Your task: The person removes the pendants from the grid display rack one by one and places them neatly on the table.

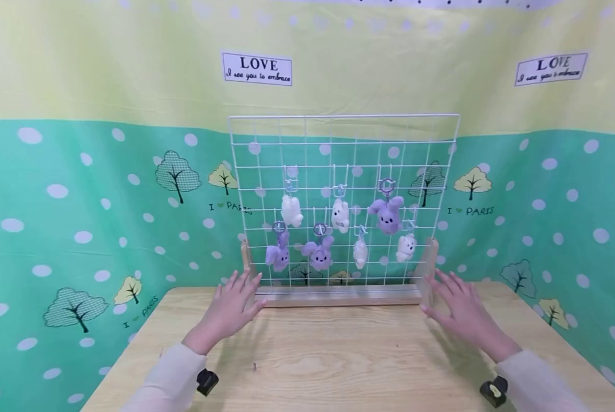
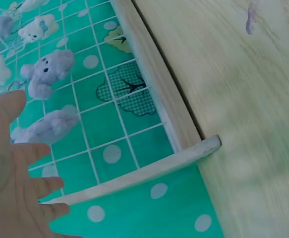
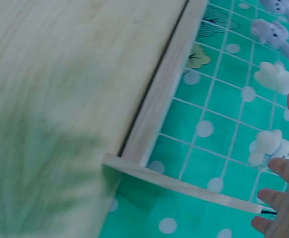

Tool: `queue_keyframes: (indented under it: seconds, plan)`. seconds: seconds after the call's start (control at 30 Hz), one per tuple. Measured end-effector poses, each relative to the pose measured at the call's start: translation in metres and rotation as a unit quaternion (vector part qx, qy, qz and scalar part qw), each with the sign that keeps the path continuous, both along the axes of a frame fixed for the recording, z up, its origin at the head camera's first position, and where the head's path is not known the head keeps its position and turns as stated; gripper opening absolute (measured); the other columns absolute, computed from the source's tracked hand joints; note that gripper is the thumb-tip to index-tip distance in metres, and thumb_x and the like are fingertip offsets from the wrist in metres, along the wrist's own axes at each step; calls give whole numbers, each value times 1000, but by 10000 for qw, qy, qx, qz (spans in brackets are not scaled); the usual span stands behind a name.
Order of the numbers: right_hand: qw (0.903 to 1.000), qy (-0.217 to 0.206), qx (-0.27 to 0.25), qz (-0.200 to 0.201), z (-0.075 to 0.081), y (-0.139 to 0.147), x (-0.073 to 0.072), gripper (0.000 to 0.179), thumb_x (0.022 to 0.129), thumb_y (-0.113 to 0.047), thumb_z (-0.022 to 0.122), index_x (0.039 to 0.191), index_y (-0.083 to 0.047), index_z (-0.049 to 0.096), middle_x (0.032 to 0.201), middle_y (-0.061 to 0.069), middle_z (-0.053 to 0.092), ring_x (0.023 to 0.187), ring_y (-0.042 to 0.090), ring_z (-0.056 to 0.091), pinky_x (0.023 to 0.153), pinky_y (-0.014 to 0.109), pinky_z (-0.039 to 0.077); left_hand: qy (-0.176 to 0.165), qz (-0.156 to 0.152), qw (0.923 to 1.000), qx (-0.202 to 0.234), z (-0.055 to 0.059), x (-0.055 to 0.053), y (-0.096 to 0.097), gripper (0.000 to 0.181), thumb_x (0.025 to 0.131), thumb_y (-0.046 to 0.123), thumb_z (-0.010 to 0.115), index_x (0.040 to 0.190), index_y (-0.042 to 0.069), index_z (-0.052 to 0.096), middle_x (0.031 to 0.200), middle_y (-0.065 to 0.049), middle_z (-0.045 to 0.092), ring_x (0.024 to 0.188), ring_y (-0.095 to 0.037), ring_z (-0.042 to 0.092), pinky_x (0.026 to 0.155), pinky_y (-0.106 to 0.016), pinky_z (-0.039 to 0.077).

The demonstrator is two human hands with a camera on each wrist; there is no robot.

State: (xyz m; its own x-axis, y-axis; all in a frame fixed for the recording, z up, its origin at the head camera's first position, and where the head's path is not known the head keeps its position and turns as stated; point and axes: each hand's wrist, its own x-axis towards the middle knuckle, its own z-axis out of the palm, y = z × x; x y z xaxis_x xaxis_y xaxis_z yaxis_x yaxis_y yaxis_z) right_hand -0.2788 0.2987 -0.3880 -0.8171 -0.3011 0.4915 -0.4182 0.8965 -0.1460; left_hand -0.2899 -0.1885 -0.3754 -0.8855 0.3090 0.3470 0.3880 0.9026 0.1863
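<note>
A white wire grid point(image 1: 343, 115) stands upright in a wooden base point(image 1: 338, 296) with a wooden post at each end. Plush keychains hang from it in two rows: purple rabbit ones, such as the upper right rabbit keychain point(image 1: 388, 218), and several white bear ones, such as the middle bear keychain point(image 1: 340, 216). My left hand point(image 1: 230, 306), fingers spread, is beside the left post point(image 1: 247, 256). On the other side, my right hand point(image 1: 464, 309) has its fingertips right by the right post point(image 1: 429, 266). Neither hand holds anything. Both wrist views show extended fingers over the grid's ends.
The stand sits near the back of a light wooden table point(image 1: 328, 355). Close behind it hangs a green and yellow curtain point(image 1: 81, 171) printed with dots and trees. A small dark mark point(image 1: 254, 366) lies on the tabletop. Black wrist straps point(image 1: 207, 381) show at the sleeves.
</note>
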Motion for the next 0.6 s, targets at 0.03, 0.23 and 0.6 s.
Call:
queue_keyframes:
  seconds: [0.03, 0.23, 0.6]
  plan:
    - [10000, 64, -13, 24, 2, 0, -1, 69, 87, -42, 63, 141, -6, 39, 146, 26, 30, 129, 54, 24, 97, 76, 13, 55, -5, 10000, 21, 2, 0, 0, 64, 95, 49, 47, 145, 10, 36, 150, -22, 29, 137, -47, 20, 101, -72, 17]
    - [9988, 372, -254, 173, 28, -3, -3, 68, 86, -40, 65, 138, -3, 42, 143, 27, 34, 127, 53, 27, 96, 76, 17, 499, -117, 9984, 257, 18, -2, -2, 60, 95, 43, 50, 142, 8, 40, 146, -23, 35, 134, -47, 27, 101, -69, 22]
    - [9890, 292, -1425, 279, 68, -5, -17, 62, 91, -31, 61, 141, -3, 38, 145, 29, 30, 129, 55, 25, 93, 76, 19, 827, -361, 9885, 1217, 56, -10, 6, 54, 97, 36, 50, 140, 5, 42, 143, -18, 41, 132, -39, 35, 106, -57, 28]
